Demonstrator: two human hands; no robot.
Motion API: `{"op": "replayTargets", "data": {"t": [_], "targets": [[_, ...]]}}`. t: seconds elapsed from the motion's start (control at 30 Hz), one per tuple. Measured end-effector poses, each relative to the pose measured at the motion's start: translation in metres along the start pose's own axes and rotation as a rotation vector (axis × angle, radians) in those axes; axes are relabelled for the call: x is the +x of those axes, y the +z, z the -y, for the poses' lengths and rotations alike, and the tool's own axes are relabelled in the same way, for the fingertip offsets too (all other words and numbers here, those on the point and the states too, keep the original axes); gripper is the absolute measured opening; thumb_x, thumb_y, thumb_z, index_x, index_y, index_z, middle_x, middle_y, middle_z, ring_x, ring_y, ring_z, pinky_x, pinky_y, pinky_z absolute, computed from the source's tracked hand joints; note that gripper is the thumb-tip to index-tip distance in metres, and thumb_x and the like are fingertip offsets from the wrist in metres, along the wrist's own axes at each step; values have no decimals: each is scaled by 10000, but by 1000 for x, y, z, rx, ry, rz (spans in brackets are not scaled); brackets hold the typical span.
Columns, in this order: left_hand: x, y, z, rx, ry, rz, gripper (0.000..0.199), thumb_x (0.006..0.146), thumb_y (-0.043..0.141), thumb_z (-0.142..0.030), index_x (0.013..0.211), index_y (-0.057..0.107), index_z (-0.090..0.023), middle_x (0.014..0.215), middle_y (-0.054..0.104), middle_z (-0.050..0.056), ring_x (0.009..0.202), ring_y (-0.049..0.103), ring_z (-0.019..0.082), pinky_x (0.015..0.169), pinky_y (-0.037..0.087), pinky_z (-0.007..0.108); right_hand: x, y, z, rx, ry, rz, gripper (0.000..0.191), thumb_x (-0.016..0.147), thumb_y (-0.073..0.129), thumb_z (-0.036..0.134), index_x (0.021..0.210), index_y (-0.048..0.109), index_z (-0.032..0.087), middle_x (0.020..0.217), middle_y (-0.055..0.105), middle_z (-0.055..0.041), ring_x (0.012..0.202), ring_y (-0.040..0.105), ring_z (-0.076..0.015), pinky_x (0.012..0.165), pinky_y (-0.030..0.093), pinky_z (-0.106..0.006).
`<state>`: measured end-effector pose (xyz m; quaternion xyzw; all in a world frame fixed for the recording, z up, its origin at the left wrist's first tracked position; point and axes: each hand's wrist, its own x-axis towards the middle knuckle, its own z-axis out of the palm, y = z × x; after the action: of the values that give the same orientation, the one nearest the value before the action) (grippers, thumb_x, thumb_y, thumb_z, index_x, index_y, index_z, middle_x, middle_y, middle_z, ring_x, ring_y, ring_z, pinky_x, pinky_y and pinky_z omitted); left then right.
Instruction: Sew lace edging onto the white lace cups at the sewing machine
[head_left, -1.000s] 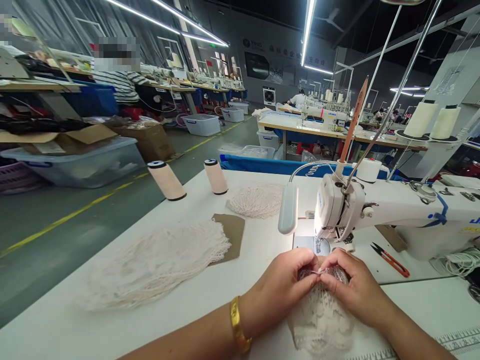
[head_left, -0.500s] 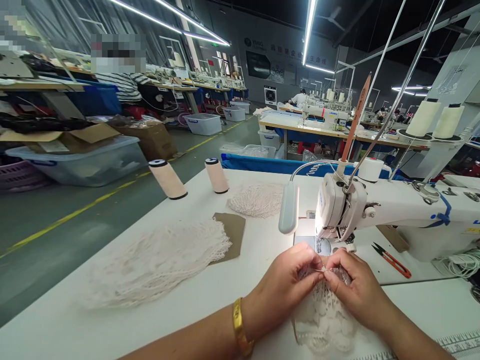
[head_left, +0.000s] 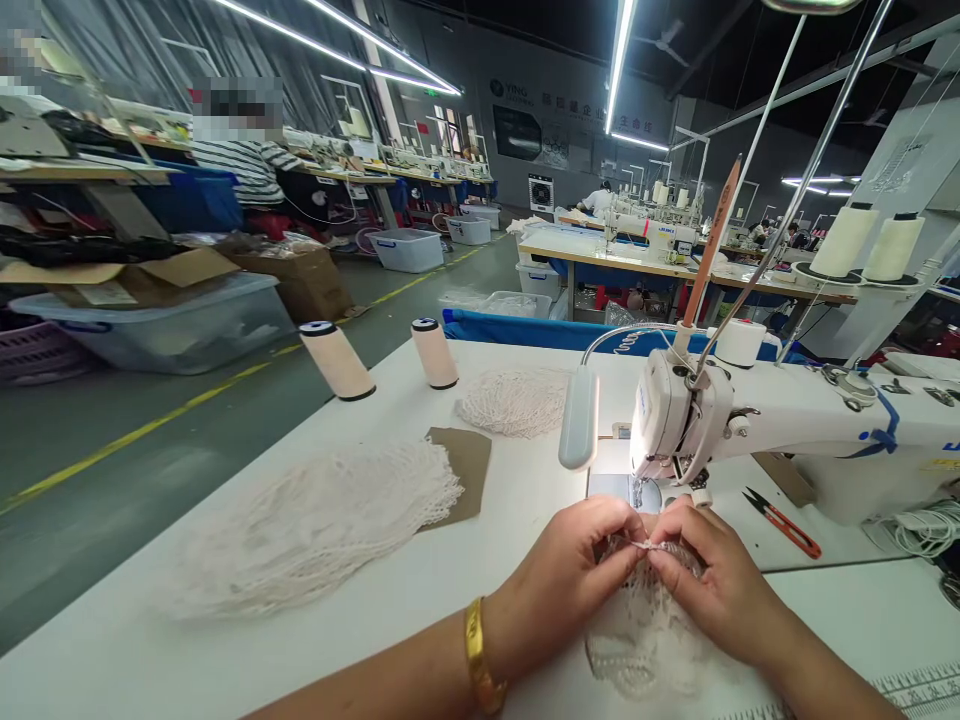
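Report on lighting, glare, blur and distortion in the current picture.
Head view: the lamp brightens the sewing machine near its needle; ceiling strip lights glare white. Same head view: the held lace looks soft toward its lower edge; thread spools lean left, probably from lens distortion.

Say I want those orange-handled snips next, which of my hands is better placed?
Probably your right hand: the snips lie nearer it than your left hand, though both pinch the lace.
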<state>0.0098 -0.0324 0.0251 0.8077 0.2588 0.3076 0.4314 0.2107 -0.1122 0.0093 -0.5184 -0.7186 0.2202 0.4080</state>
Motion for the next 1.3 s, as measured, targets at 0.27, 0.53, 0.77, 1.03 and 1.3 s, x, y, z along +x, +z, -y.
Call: {"op": "replayTargets", "data": {"t": [0.27,0.53,0.77,1.03,1.3], "targets": [[-2,-1,-19,-61,-62,82,122,913,595,-269,858,681,-202,840,711,-1,767,600,162,713,472,269,-4,-5,20,-49,-101,-42,107,1049,542,239,1004,633,272,935,665,7,856,618,-169,777,472,-267],[-5,-16,-37,-205,-208,357,249,951,561,-333,746,595,-197,694,574,-35,654,468,130,627,405,254,0,-8,43,0,268,71,166,964,584,307,813,581,238,692,554,37,635,518,-155,555,378,-233],[10,11,16,730,151,-77,110,858,610,-114,783,590,-191,835,630,32,783,515,211,775,372,369,30,21,-10,-336,225,-32,147,883,503,186,748,506,242,826,666,-35,815,632,-233,720,464,-307],[2,7,27,672,444,-58,227,956,635,-82,756,635,-190,800,705,-10,755,572,191,750,359,368,18,13,-17,-427,153,-33,98,982,542,269,961,632,238,924,722,-68,787,666,-247,659,491,-317],[6,6,29,706,448,-38,220,969,623,-98,771,651,-191,835,718,-2,749,575,193,764,398,374,6,8,-19,-564,-225,-6,312,1040,457,123,1215,685,246,1116,729,-91,898,664,-248,704,535,-334]]}}
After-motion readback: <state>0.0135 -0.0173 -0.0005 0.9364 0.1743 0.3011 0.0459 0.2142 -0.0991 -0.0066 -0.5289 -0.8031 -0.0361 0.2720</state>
